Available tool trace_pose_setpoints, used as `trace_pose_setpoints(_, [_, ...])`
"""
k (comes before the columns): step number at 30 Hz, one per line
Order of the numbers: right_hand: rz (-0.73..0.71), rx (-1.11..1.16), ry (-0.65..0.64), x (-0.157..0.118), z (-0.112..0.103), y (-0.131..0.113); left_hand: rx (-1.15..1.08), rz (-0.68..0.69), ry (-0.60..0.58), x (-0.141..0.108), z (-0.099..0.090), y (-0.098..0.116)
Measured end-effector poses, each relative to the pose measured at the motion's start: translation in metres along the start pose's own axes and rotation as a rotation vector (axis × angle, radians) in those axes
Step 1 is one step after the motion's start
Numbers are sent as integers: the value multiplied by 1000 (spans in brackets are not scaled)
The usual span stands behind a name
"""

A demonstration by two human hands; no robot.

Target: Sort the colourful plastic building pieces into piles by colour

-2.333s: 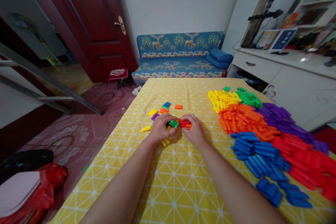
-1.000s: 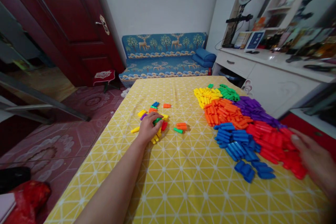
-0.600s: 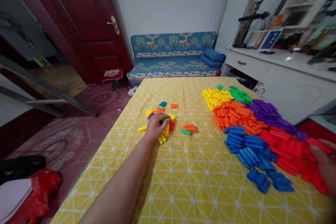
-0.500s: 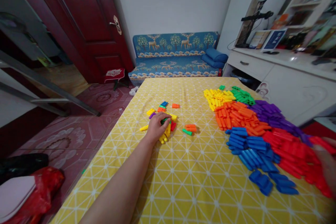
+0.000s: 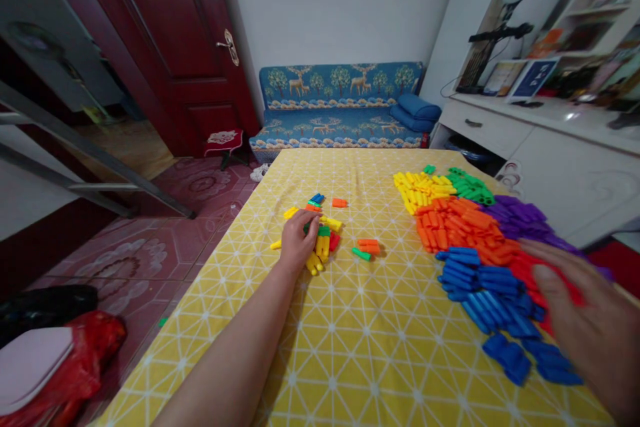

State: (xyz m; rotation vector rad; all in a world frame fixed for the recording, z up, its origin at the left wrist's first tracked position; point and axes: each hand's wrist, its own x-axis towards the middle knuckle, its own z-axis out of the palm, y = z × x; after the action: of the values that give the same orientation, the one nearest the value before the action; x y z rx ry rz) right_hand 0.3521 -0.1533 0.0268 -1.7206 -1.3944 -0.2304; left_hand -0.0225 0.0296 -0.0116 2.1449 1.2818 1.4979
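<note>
- Yellow cloth (image 5: 350, 333): a tug could shift the cluster (image 5: 324, 245) under your curled left hand (image 5: 297, 238); can't tell its pinch.
- Your right hand (image 5: 585, 313) is at the reds (image 5: 530, 272), grip unclear; a low sweep might scatter the blues (image 5: 460, 271).

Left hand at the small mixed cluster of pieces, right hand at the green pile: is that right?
The colour is wrong: the head view shows the right hand at the red pile. The left hand is at the small mixed cluster.

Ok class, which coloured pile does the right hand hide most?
The red pile, largely behind the right hand; the yellow, green, orange, purple and blue piles show mostly clear.
</note>
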Motion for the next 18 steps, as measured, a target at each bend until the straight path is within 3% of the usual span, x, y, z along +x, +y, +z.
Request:
trace_pose_setpoints(4, [-205,217,-347,-19,62,-79,324,-219,226,2,-12,-5])
trace_pose_setpoints(6, [-251,203,-488,-25,99,-106,432,-321,218,3,-16,-10])
trace_pose_setpoints(8, [-268,141,-588,-25,133,-127,446,-384,127,3,-17,-15])
trace_pose_setpoints(10, [-300,69,-628,-22,159,-143,380,-385,37,4,-15,-17])
trace_pose_setpoints(13, [-376,22,-588,-17,183,-159,170,-309,-25,4,-9,-15])
trace_pose_setpoints(18, [-494,56,-521,-18,191,-163,-247,-222,-145,2,-2,-4])
